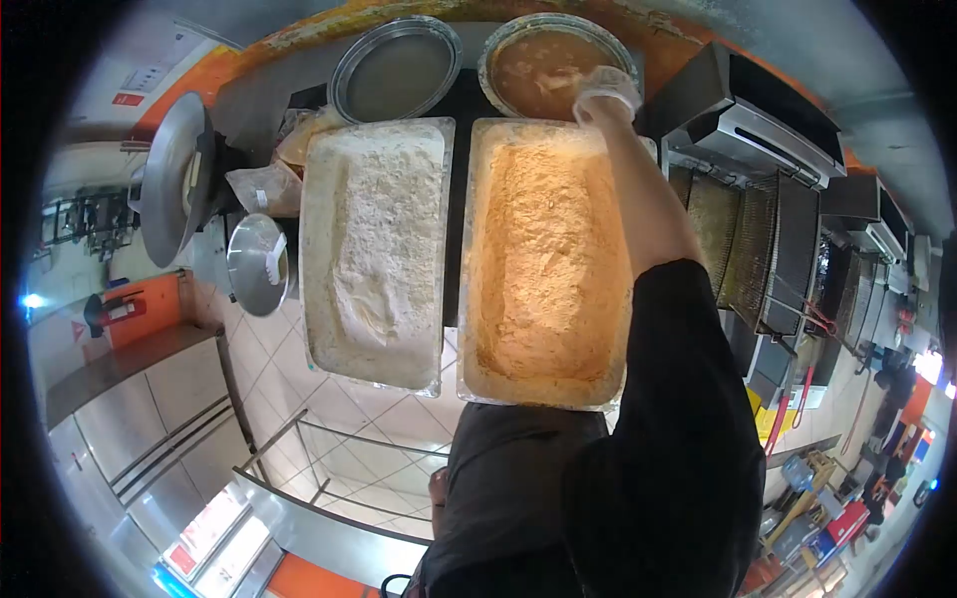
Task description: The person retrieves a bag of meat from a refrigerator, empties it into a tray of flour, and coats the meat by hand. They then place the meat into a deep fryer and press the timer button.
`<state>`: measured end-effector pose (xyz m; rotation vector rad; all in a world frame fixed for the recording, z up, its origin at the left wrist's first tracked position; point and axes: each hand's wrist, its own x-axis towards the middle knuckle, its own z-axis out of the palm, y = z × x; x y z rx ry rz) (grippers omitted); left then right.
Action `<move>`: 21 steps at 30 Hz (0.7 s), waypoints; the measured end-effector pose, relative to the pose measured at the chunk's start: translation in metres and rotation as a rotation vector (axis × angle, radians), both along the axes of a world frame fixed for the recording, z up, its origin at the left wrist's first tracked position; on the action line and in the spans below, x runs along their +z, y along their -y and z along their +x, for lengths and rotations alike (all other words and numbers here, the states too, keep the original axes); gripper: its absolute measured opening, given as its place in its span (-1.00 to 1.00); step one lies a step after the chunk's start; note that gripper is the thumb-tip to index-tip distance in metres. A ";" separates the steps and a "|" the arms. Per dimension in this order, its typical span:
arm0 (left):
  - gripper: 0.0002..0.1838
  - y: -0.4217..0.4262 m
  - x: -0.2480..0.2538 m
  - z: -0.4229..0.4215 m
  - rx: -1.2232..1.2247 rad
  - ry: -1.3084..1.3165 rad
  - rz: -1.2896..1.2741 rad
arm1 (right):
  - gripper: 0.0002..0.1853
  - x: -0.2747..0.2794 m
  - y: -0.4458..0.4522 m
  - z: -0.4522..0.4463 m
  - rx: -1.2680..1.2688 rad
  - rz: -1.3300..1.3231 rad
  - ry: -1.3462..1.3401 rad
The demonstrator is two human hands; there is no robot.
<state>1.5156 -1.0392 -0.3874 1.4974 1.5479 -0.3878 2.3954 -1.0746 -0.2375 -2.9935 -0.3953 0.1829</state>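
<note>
My right hand [606, 97], in a clear plastic glove, reaches over the right rim of a round metal bowl [528, 75] of reddish-brown liquid with pale pieces in it. Its fingers are too small and blurred to read. Below the bowl stands a long tub [543, 259] of orange flour mix. Beside it on the left is a similar tub [384, 239] of white flour. My left hand [438, 486] hangs low by my dark apron, only partly visible, its fingers hidden.
Another round bowl [397, 72] of cloudy liquid stands at the back left. Plastic bags [267, 187] and a metal bowl [258, 264] lie left of the tubs. Fryer baskets [753, 234] with red handles are on the right.
</note>
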 end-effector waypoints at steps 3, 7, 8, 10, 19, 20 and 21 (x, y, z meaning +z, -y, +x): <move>-0.71 -0.008 0.005 0.000 0.011 -0.012 0.003 | -0.73 0.016 0.009 -0.006 -0.229 -0.115 0.020; -0.71 -0.009 0.009 0.001 0.040 -0.035 -0.012 | -0.56 -0.033 0.015 0.022 -0.304 -0.199 0.093; -0.71 -0.010 0.009 0.001 0.046 -0.038 -0.011 | -0.40 -0.040 0.017 0.026 -0.392 -0.125 0.111; -0.71 -0.012 0.009 0.001 0.051 -0.046 -0.014 | -0.37 -0.040 0.021 0.026 -0.374 -0.096 0.084; -0.70 -0.013 0.006 0.005 0.034 -0.056 -0.014 | -0.49 -0.019 0.002 0.008 -0.306 -0.236 0.235; -0.70 -0.012 0.006 0.003 0.040 -0.058 -0.013 | -0.49 -0.024 0.006 0.014 -0.299 -0.237 0.232; -0.70 -0.009 0.007 0.002 0.039 -0.059 -0.014 | -0.53 -0.028 0.010 0.018 -0.047 -0.123 0.089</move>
